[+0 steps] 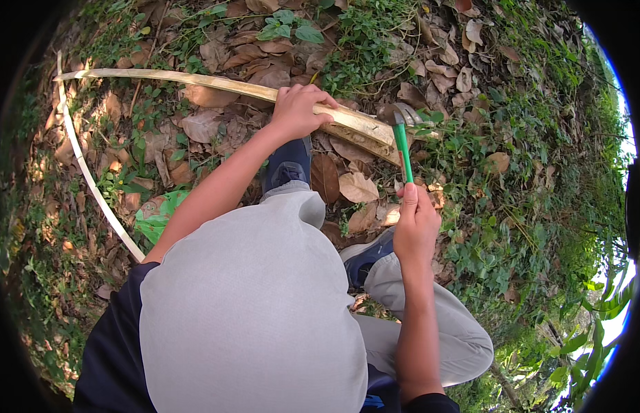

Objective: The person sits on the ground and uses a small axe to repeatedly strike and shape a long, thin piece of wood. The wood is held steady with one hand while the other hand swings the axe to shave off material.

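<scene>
My left hand [298, 113] grips a long pale wooden strip [175, 77], fingers over its far edge. Under the strip's right end lies a thicker wooden piece [361, 138]; I cannot tell whether the two are joined. In my right hand [415, 224] is a claw hammer [404, 148], held by its green handle with the thumb along it. The hammer's metal head is beside the right end of the wood, claw pointing right; contact is unclear. At the far left the strip meets a second thin strip [92, 179], which runs back toward my left side.
Dry brown leaves [358, 187] and low green plants [361, 48] cover the ground. My shoes [288, 162] are close to the wood, the left one just below my left hand. My bent knee in grey trousers [251, 296] fills the near middle. A green leaf-like piece [158, 217] lies left of my leg.
</scene>
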`<act>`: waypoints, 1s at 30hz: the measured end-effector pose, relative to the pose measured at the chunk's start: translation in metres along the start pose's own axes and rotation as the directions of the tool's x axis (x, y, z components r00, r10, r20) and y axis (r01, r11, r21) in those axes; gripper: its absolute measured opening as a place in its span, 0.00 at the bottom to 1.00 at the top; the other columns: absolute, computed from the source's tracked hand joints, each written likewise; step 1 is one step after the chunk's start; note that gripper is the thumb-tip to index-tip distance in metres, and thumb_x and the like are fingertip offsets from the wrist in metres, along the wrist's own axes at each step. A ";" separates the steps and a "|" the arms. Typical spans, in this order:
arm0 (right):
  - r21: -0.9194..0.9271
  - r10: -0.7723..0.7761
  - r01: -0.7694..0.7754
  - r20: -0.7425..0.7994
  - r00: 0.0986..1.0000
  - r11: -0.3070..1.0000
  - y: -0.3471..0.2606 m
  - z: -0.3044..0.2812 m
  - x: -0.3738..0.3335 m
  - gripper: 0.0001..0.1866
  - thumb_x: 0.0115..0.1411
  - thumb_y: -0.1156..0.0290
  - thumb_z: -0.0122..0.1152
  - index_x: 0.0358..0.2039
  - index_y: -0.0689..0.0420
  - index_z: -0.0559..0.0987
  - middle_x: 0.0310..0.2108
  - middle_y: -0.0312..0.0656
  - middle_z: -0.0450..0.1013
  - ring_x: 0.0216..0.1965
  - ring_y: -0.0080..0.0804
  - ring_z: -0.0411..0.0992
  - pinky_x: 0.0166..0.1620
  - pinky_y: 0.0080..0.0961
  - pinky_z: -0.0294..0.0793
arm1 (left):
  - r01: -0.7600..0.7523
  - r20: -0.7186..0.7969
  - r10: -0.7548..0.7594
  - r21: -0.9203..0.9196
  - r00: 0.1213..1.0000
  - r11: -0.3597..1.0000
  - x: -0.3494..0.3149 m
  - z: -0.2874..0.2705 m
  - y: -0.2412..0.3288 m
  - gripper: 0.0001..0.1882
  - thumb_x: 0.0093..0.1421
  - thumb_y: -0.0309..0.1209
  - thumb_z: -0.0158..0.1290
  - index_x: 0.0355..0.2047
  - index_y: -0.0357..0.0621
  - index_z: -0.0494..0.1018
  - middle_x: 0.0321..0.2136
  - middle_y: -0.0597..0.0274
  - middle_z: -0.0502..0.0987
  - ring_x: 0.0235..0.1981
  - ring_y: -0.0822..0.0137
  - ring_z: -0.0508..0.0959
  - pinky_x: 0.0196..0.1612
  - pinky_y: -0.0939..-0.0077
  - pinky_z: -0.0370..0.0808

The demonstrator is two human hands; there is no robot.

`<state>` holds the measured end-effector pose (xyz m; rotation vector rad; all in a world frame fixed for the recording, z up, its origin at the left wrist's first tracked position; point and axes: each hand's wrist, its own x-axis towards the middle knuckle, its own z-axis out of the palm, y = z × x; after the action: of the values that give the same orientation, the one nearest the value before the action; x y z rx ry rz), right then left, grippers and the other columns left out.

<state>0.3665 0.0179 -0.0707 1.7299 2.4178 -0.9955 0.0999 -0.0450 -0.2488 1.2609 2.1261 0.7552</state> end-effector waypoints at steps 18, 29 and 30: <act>0.186 -0.011 0.024 -0.070 0.998 0.982 -0.019 -0.014 -0.008 0.21 0.79 0.56 0.44 0.45 0.60 0.79 0.16 0.41 0.67 0.19 0.35 0.67 0.26 0.36 0.64 | 0.013 0.007 -0.013 0.010 1.000 1.000 0.001 -0.002 0.003 0.15 0.56 0.43 0.68 0.45 0.65 0.85 0.45 0.71 0.79 0.55 0.63 0.74 0.63 0.62 0.58; -0.098 0.071 -0.069 0.015 0.997 0.993 0.028 0.044 0.000 0.20 0.79 0.56 0.41 0.48 0.58 0.77 0.22 0.56 0.74 0.25 0.59 0.74 0.31 0.50 0.70 | 0.007 0.012 -0.007 -0.019 1.000 1.000 0.000 -0.003 0.002 0.14 0.57 0.43 0.68 0.45 0.65 0.85 0.44 0.72 0.79 0.55 0.64 0.73 0.63 0.63 0.58; -0.037 0.006 -0.006 0.005 1.000 0.999 0.024 0.038 0.001 0.21 0.79 0.56 0.42 0.47 0.59 0.78 0.22 0.55 0.74 0.25 0.58 0.74 0.30 0.49 0.70 | 0.005 0.007 -0.005 -0.025 1.000 1.000 0.000 -0.002 0.001 0.14 0.57 0.42 0.68 0.45 0.65 0.85 0.45 0.72 0.79 0.55 0.64 0.73 0.63 0.63 0.58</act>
<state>0.3735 0.0040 -0.1134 1.7200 2.4108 -0.9473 0.0990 -0.0448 -0.2462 1.2426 2.1078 0.7719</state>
